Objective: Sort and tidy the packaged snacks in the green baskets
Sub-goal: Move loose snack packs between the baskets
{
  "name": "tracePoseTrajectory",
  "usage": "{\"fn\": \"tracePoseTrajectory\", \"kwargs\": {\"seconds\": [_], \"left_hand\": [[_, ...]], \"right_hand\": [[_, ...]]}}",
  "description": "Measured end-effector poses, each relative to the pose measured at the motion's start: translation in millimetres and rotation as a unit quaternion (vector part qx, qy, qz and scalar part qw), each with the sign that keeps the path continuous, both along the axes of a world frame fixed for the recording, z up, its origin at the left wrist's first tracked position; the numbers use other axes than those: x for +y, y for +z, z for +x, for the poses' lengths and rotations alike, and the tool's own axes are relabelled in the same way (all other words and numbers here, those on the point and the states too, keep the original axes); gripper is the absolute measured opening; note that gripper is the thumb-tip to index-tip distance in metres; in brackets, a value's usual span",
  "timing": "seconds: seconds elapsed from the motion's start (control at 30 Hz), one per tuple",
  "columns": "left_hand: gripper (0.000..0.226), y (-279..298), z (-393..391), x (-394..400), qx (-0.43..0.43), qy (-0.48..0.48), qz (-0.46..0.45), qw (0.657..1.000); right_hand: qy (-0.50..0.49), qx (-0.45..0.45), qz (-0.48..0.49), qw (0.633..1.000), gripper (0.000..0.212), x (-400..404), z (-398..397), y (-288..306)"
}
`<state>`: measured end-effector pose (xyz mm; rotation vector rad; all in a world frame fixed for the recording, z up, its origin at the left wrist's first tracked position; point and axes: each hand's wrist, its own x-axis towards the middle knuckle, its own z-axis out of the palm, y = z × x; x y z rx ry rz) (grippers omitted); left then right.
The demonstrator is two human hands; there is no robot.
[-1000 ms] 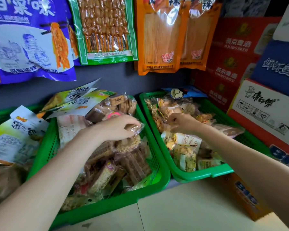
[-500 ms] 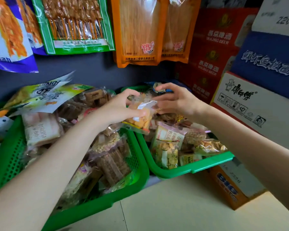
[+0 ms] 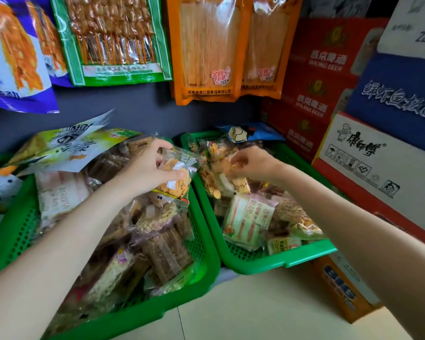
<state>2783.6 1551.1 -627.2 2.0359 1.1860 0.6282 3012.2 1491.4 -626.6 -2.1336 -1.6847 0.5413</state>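
Two green baskets sit side by side, the left basket (image 3: 204, 256) piled with brown cake and puffed-grain packs, the right basket (image 3: 275, 262) holding mixed biscuit packs. My left hand (image 3: 147, 168) grips a clear bag of orange crackers (image 3: 176, 177) above the gap between the baskets. My right hand (image 3: 253, 163) hovers over the back of the right basket with fingers curled down onto a clear biscuit pack (image 3: 221, 175); whether it pinches the wrapper I cannot tell. A white-and-green pack (image 3: 249, 222) lies at the front of the right basket.
Large snack bags hang on the dark wall: purple (image 3: 17, 50), green skewers (image 3: 113, 38), orange strips (image 3: 206, 47). Stacked cartons, red beer boxes (image 3: 322, 77) and a white box (image 3: 378, 163), stand right of the baskets. Yellow-green bags (image 3: 59, 148) lean at the back left. Beige floor lies in front.
My hands have separated: the left keeps the cracker bag and has lowered slightly, the right has let go of it and moved right over the right basket's packs.
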Motion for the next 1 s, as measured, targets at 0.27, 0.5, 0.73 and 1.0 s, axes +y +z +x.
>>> {"fn": "tracePoseTrajectory", "kwargs": {"seconds": [0.27,0.5,0.73,1.0], "left_hand": [[0.061,-10,-19,5,-0.036,0.031,-0.016,0.999],[0.061,-5,-35,10,-0.054,0.03,-0.047,0.997],[0.059,6,-40,14,-0.028,0.009,-0.012,1.0],[0.056,44,-99,11,-0.02,0.015,-0.001,1.0]], "right_hand": [[-0.042,0.145,-0.018,0.988,0.046,36,-8,-22],[-0.078,0.109,-0.069,0.989,0.108,28,-32,-42],[-0.22,0.041,0.093,0.97,0.039,17,-22,-27],[0.007,0.28,0.244,0.928,0.02,-3,-102,53]]}}
